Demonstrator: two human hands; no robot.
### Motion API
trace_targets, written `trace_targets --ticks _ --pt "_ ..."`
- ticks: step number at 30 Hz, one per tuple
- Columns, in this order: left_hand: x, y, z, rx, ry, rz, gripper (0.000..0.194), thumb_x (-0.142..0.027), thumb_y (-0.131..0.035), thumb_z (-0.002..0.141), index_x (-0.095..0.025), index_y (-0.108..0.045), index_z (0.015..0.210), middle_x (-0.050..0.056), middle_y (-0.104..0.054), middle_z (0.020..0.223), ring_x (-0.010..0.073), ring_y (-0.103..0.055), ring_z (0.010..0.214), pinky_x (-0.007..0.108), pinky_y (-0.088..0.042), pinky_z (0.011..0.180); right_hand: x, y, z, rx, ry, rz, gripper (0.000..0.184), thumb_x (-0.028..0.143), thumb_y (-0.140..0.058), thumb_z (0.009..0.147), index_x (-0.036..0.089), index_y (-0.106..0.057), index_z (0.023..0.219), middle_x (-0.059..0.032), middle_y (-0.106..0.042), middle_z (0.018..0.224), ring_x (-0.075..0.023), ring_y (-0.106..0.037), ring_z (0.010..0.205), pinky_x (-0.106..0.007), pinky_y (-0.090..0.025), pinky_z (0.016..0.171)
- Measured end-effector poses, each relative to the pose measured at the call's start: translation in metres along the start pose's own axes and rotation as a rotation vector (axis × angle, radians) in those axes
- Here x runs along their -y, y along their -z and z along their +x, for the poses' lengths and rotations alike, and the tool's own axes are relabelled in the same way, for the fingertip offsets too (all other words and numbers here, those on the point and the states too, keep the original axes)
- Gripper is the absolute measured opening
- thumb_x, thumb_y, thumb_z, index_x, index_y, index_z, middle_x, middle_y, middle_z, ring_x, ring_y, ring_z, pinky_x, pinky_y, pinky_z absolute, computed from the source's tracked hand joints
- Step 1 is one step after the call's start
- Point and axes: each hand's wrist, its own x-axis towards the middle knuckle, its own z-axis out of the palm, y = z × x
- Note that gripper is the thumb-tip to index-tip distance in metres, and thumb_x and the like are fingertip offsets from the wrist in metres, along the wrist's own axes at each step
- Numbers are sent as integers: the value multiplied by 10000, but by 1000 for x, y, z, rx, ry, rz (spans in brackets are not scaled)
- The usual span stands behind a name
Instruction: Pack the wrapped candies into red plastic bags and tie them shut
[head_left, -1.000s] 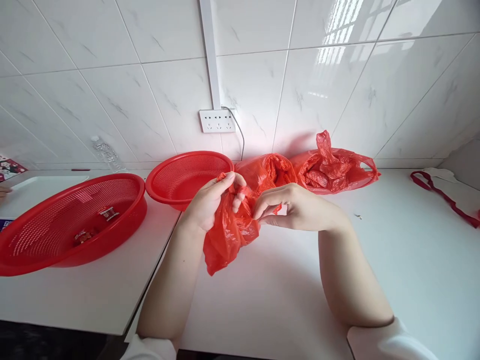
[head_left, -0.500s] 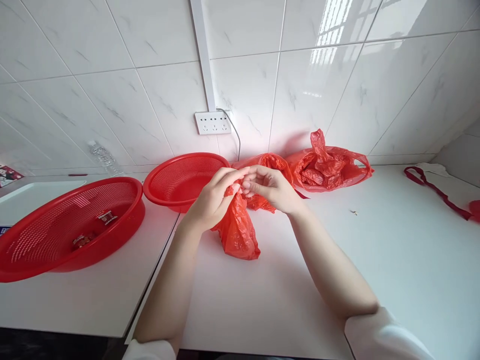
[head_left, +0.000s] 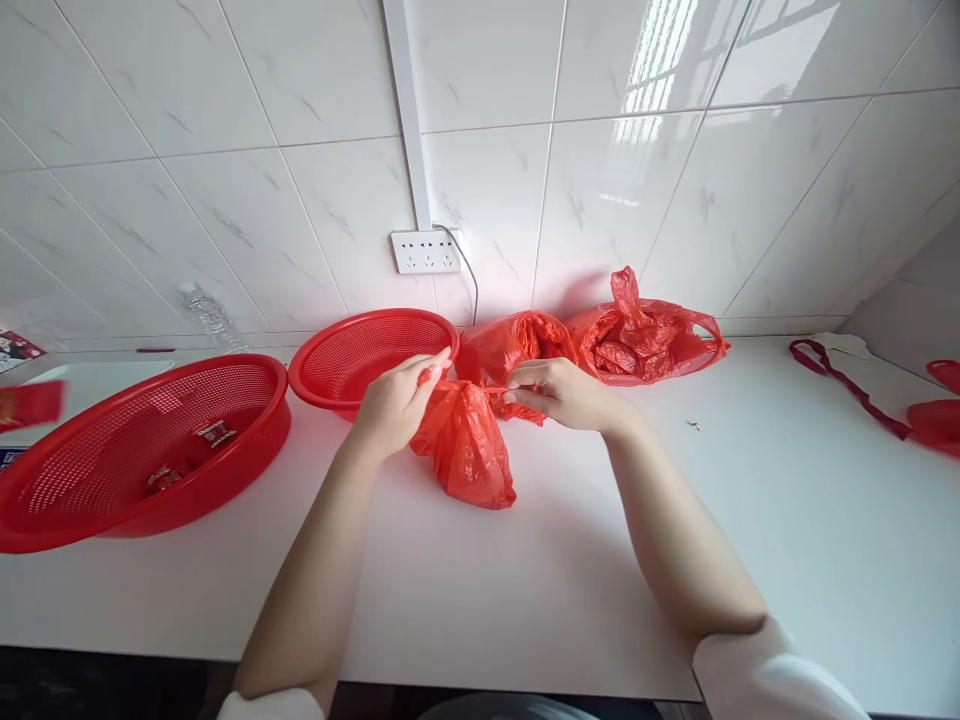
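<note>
A filled red plastic bag (head_left: 472, 455) rests on the white counter in front of me, its top drawn out sideways between my hands. My left hand (head_left: 399, 402) is closed around the left end of the bag's top, near the rim of the round red basket behind it. On the other side, my right hand (head_left: 559, 392) pinches the right end of the top. Right behind my right hand lies another red plastic bag (head_left: 499, 345) with its crumpled mouth facing me. What the bag in my hands contains is hidden.
A larger red basket (head_left: 255, 430) at the left holds a few small wrapped packets (head_left: 214, 432). The second red basket (head_left: 337, 345) stands by the wall. A stuffed red bag (head_left: 652, 340) lies at the back right, near a dark red strap (head_left: 847, 385). A socket strip (head_left: 426, 252) is on the wall.
My hands have moved apart, stretching the bag's top between them. A red packet has come into view at the far left edge, and something red at the right edge.
</note>
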Motion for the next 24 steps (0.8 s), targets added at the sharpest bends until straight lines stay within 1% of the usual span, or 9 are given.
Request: trace_targets --ticks 4,7,10,13,16,17,19,21,24 --pt "26 14 -32 61 244 202 441 -397 -330 1006 -259 -651 1273 53 -700 1245 255 -628 1187 380 -484 961 -16 15 -33 139 -126 -55 235 242 -464 926 201 -647 785 -21 -633 826 -148 -540 724 -293 -427 663" --pt "41 13 -53 112 349 300 425 -421 -344 984 -255 -712 1115 64 -756 1073 284 -689 1048 384 -513 848 -29 21 -51 210 -271 -127 266 282 -462 921 214 -647 743 -17 -629 788 -154 -539 675 -296 -415 606" --pt "46 5 -61 243 361 203 433 -447 -338 980 -257 -725 1008 69 -757 1026 282 -698 1008 386 -526 812 -32 19 -54 228 -434 -272 286 336 -506 905 211 -656 696 -38 -619 748 -165 -541 613 -305 -407 548" --pt "42 2 -56 298 332 -9 410 -493 -444 946 -273 -669 1208 74 -686 1256 259 -639 1157 381 -517 927 -23 4 -44 105 -453 -364 260 408 -562 896 215 -721 967 -98 -658 971 -234 -637 808 -368 -508 689" --pt "38 4 -44 150 253 -57 488 -506 -546 896 -266 -596 1319 71 -629 1337 240 -598 1210 368 -499 989 -9 -30 -29 -64 -292 -295 445 457 -520 945 207 -595 1305 -160 -578 1298 -293 -590 1158 -450 -494 950" --pt "37 5 -40 66 210 -14 460 -495 -544 900 -256 -617 1286 66 -633 1318 234 -592 1209 366 -490 1002 -5 -44 -24 -78 -215 -252 514 477 -523 946 216 -525 1388 -172 -501 1413 -305 -532 1260 -470 -464 1009" --pt "39 6 -35 -96 122 131 382 -458 -518 923 -239 -662 1201 60 -638 1280 229 -577 1208 370 -459 1039 -2 -71 -17 -17 -98 -183 670 501 -587 908 249 -386 1496 -178 -338 1553 -328 -439 1364 -498 -436 1045" --pt "47 7 -35 -188 79 289 354 -422 -498 939 -228 -672 1177 67 -633 1271 238 -566 1208 386 -431 1063 -1 -88 -16 105 -52 -142 690 382 -625 894 265 -347 1515 -176 -358 1537 -318 -498 1310 -466 -482 983" --pt "65 6 -41 -223 114 465 370 -402 -480 947 -233 -645 1231 82 -579 1365 280 -512 1279 462 -373 1102 -3 -85 -31 251 -31 -118 566 72 -525 831 245 -520 1370 -126 -556 1298 -228 -640 1042 -336 -527 810"
